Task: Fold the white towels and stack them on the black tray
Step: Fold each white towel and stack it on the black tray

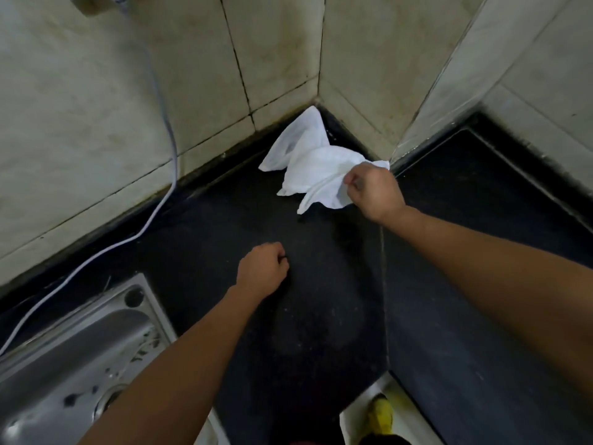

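Observation:
A crumpled white towel [313, 162] lies in the far corner of the black countertop [288, 316], one end reaching up against the tiled walls. My right hand [373, 191] grips the towel's near edge, fingers curled round the cloth. My left hand [261, 271] hovers over the bare counter nearer to me, fingers curled into a loose fist with nothing in it. No black tray can be told apart from the dark surfaces.
A steel sink [73, 358] fills the lower left. A white cable [167, 130] hangs down the left wall and trails along the counter. Tiled walls [272, 43] close the corner. A second dark surface [481, 236] extends to the right. A yellow shoe [380, 415] shows on the floor below.

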Demonstrator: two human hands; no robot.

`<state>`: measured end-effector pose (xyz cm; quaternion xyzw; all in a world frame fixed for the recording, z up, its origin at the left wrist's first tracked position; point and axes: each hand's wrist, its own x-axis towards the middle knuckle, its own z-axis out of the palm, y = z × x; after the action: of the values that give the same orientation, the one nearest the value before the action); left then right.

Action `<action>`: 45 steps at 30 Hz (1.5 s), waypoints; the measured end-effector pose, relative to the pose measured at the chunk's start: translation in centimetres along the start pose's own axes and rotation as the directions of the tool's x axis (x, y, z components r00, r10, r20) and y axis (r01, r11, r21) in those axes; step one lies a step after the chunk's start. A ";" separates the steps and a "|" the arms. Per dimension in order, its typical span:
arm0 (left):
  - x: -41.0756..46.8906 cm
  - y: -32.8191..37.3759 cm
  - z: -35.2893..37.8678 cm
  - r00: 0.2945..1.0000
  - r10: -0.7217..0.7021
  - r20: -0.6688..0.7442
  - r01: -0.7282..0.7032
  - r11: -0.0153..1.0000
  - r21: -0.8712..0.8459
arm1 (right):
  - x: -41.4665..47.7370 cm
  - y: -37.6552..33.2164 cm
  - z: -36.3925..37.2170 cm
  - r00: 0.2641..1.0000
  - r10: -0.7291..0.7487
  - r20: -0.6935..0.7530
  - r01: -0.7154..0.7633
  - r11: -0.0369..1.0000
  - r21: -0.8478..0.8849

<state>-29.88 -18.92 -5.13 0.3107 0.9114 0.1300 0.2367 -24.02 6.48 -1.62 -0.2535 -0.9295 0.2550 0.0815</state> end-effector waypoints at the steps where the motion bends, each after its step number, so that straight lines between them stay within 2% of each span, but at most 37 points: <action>1: 0.2 0.1 -0.2 1.000 -0.003 -0.005 0.003 1.000 -0.011 | 0.1 -0.5 -1.1 0.999 -0.033 -0.029 0.034 0.999 0.029; 6: 0.7 1.6 -0.8 0.999 0.004 -0.048 -0.008 0.997 -0.077 | -1.3 -2.6 -5.4 0.996 -0.069 -0.064 0.076 0.990 0.115; 11: -0.4 3.4 -0.1 0.999 -0.007 -0.042 0.002 0.993 -0.119 | -6.3 -0.9 -6.0 0.988 -0.153 -0.022 0.154 0.987 0.042; 17: -4.0 3.9 1.9 0.995 -0.092 0.037 0.094 0.993 -0.065 | -16.5 4.4 -2.6 0.937 -0.285 0.203 0.312 0.942 -0.119; 25: -7.9 5.4 6.1 0.984 -0.112 0.137 0.122 0.991 -0.061 | -26.6 9.0 0.8 0.847 -0.182 0.499 0.290 0.945 -0.148; 28: -8.5 7.1 7.7 0.982 -0.123 0.141 0.134 0.988 -0.071 | -28.9 9.4 0.3 0.835 -0.145 0.531 0.232 0.968 -0.100; 31: -8.6 8.7 9.1 0.972 -0.148 0.180 0.160 0.986 -0.052 | -29.6 10.0 -0.8 0.883 -0.068 0.464 0.111 0.992 -0.064; 34: -9.1 9.9 10.2 0.968 -0.167 0.188 0.171 0.985 -0.005 | -28.1 10.8 -1.8 0.910 0.072 0.409 -0.050 0.997 -0.064; 36: -9.7 9.9 10.4 0.977 -0.192 0.097 0.199 0.977 -0.070 | -26.2 11.1 -2.0 0.924 0.154 0.350 -0.146 0.988 -0.047; 38: -10.5 9.3 10.2 0.965 -0.261 0.013 0.257 0.939 -0.229 | -24.1 11.2 -1.9 0.930 0.229 0.288 -0.229 0.973 -0.033; 40: -11.6 7.9 9.7 0.942 -0.335 -0.014 0.306 0.877 -0.370 | -22.3 10.9 -1.5 0.920 0.288 0.267 -0.290 0.956 -0.030; 42: -13.0 6.0 9.3 0.920 -0.393 -0.004 0.357 0.840 -0.410 | -21.0 10.5 -1.1 0.905 0.317 0.283 -0.318 0.947 -0.041; 45: -15.4 3.7 9.0 0.898 -0.439 0.023 0.419 0.841 -0.342 | -19.9 9.4 -0.1 0.889 0.315 0.334 -0.315 0.947 -0.055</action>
<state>-12.70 -24.91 -6.04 0.0498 0.9277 0.2370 0.2840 -2.86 3.25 -6.83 -0.3532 -0.8761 0.3048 -0.1215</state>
